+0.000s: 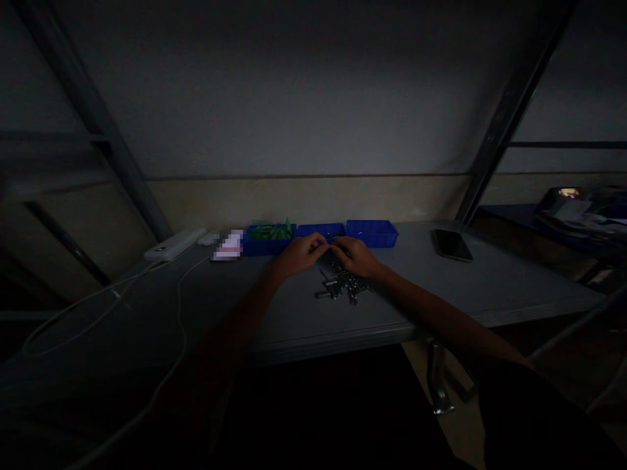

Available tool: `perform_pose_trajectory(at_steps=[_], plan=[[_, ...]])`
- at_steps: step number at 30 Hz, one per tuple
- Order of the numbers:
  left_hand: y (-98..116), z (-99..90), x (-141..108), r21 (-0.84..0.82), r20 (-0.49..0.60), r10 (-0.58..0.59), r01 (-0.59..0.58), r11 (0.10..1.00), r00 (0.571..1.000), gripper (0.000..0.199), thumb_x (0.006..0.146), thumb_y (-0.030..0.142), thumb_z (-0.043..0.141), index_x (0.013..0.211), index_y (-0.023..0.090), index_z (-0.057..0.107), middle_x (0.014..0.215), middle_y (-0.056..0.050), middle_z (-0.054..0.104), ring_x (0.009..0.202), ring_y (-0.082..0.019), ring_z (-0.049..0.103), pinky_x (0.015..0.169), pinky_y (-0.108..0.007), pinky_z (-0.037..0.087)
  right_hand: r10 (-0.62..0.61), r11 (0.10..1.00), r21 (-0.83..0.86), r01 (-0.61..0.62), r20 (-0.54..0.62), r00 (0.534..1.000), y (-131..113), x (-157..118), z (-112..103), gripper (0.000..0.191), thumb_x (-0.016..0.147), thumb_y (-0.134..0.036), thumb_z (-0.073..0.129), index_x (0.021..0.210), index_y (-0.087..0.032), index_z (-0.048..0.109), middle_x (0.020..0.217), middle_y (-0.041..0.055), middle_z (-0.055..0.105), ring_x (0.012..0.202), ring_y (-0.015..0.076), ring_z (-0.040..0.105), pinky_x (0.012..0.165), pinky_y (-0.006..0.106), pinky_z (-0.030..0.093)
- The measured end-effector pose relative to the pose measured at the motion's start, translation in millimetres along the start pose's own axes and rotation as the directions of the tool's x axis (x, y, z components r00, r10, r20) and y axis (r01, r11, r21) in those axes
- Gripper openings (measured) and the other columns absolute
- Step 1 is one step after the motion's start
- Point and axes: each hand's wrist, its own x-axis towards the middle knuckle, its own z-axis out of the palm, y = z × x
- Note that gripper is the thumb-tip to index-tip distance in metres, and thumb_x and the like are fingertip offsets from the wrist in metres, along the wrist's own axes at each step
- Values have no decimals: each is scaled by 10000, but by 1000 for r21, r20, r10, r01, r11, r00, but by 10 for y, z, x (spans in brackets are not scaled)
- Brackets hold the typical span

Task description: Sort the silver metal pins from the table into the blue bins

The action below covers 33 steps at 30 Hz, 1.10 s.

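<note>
Left hand (305, 251) and right hand (357, 256) are pinching a small piece (329, 246), indistinct, near metal parts (345, 286); light pressure should be helping.

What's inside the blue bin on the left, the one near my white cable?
The left bin holds a heap of slim green pieces, some poking above the rim. Whatever lies beneath them is hidden by the heap and the bin's front wall.
</note>
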Motion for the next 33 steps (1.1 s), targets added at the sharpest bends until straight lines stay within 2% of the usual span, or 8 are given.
perform_pose_trajectory(at_steps=[4, 7, 13, 19, 26, 29, 31, 33], plan=[[-24, 18, 11, -49, -24, 0, -1, 999, 1000, 215, 814, 325, 491, 932, 155, 550, 629, 23, 561, 564, -106, 532, 538, -209, 391, 40, 999, -1, -40, 17, 999, 11, 10, 9, 319, 935, -320, 329, 784, -156, 557, 750, 45, 593, 707, 128, 527, 691, 235, 382], [-93, -4, 40, -33, -131, -41, 37, 999, 991, 211, 817, 341, 491, 897, 160, 564, 646, 10, 586, 592, -116, 550, 565, -219, 410, 35, 999, 14, -36, 63, 997, 12, 10, 5, 305, 934, -336, 340, 852, -151, 569, 814, 56, 611, 754, 134, 546, 721, 240, 390], [-336, -137, 82, 66, -437, -213, 267, 961, 874, 281, 778, 440, 541, 856, 176, 599, 662, -14, 622, 601, -140, 560, 574, -236, 401, 56, 998, 27, -60, 126, 990, 24, 0, -18, 289, 916, -358, 393, 984, -150, 581, 944, 75, 630, 872, 154, 569, 795, 265, 400], [-462, -91, 107, 282, -383, -211, 332, 900, 899, 273, 788, 401, 525, 883, 176, 647, 667, -30, 640, 631, -161, 572, 600, -250, 380, 58, 998, 0, -59, 153, 987, 53, 9, -25, 305, 916, -365, 392, 980, -148, 596, 946, 73, 634, 881, 155, 573, 796, 263, 401], [-441, -51, 103, 268, -350, -235, 337, 903, 907, 293, 790, 399, 516, 926, 171, 642, 650, -32, 632, 623, -170, 569, 612, -262, 398, 49, 999, -5, -49, 160, 986, 87, 12, -4, 301, 916, -367, 397, 964, -153, 603, 930, 70, 635, 858, 150, 573, 780, 261, 398], [-269, -73, 63, 237, -226, -137, 191, 953, 964, 264, 787, 311, 514, 982, 165, 617, 709, -25, 636, 644, -149, 566, 646, -254, 411, 57, 998, -3, -58, 162, 985, 93, 10, 2, 294, 915, -364, 404, 966, -152, 602, 921, 68, 634, 843, 145, 571, 766, 255, 396], [-105, -72, 21, 159, 15, -58, 55, 986, 998, 220, 764, 300, 539, 914, 168, 629, 738, -18, 637, 626, -127, 554, 621, -233, 409, 68, 998, -6, -68, 165, 984, 94, 9, 5, 287, 914, -357, 409, 968, -151, 602, 914, 67, 635, 834, 143, 571, 758, 252, 395], [46, -50, -25, 60, 291, -5, -13, 998, 957, 178, 732, 320, 579, 813, 172, 634, 683, -2, 622, 597, -113, 542, 587, -213, 401, 72, 997, -7, -72, 161, 984, 94, 9, 5, 279, 914, -346, 412, 966, -149, 603, 917, 69, 637, 839, 143, 571, 760, 250, 394]])
